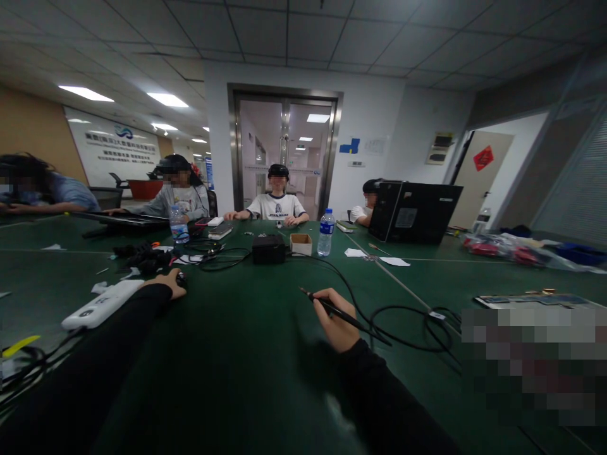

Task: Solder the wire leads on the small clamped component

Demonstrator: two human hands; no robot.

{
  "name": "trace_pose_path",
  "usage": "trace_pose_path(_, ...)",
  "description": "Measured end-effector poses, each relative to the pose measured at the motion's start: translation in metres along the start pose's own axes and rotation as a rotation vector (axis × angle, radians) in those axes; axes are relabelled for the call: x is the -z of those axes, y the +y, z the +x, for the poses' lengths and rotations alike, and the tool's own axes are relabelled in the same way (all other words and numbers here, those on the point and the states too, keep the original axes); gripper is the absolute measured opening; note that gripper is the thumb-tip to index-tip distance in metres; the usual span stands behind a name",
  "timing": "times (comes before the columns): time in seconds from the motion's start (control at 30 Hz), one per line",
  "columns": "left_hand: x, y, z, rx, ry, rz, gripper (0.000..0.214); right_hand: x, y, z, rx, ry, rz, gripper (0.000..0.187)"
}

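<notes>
My right hand (pixel 337 318) is closed round a soldering iron (pixel 336 309), held like a pen. Its bare tip points up and left, a little above the green table (pixel 246 354). From the iron's back end a black cord (pixel 408 308) loops over the table on the right. On the left, my left hand (pixel 167 284) reaches forward past a white power strip (pixel 103 304). Its fingers curl over a small dark rounded object (pixel 181 279) whose kind I cannot make out. Ahead stands a black box (pixel 268 249) with cables by it.
A small open cardboard box (pixel 300 244) and a water bottle (pixel 326 232) stand ahead. Tangled black cables (pixel 149 258) and another bottle (pixel 179 224) lie left. At right are a flat panel (pixel 540 299) and a black case (pixel 413 212). Several people sit across and around the table.
</notes>
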State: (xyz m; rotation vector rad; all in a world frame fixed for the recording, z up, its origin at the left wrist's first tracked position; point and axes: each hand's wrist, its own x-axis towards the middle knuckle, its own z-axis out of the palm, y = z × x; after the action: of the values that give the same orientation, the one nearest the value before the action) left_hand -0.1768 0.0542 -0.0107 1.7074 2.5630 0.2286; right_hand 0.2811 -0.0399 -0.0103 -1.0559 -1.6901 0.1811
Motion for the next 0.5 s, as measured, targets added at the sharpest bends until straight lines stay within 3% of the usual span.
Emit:
trace_pose_path(0.2, 0.006, -0.029, 0.002, 0.099, -0.085, 0.134, 0.079, 0.001, -0.002, 0.0, 0.0, -0.003, -0.007, 0.01)
trace_pose_path(0.5, 0.008, -0.036, -0.004, 0.117, -0.033, 0.094, 0.079, 0.001, -0.001, 0.0, -0.001, 0.003, 0.008, 0.011)
